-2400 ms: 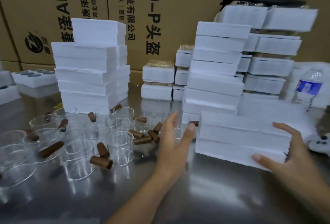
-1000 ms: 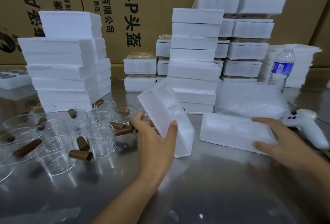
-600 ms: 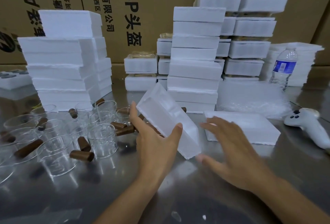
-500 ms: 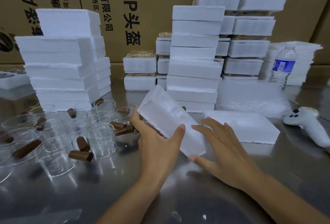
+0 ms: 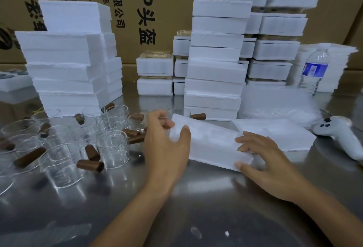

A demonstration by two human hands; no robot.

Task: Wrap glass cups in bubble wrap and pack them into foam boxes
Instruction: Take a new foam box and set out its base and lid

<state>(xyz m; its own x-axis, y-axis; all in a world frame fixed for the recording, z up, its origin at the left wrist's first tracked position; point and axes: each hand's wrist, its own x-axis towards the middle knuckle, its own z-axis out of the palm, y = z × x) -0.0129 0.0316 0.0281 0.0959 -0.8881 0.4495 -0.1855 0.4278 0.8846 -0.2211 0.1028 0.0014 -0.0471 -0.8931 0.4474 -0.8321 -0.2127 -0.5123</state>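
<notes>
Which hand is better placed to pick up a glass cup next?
Probably the left. The left hand grips the foam box at the end beside the glass cups; the right hand holds the other end, farther from them.

Foam box [image 5: 210,142] dropped from steep tilt to nearly flat, low on table [image 5: 196,207]. Right hand [image 5: 269,166] left foam lid [image 5: 275,134] at 2 o'clock, now grips box's 4 o'clock end. Left hand [image 5: 167,148] now holds 10 o'clock end.
</notes>
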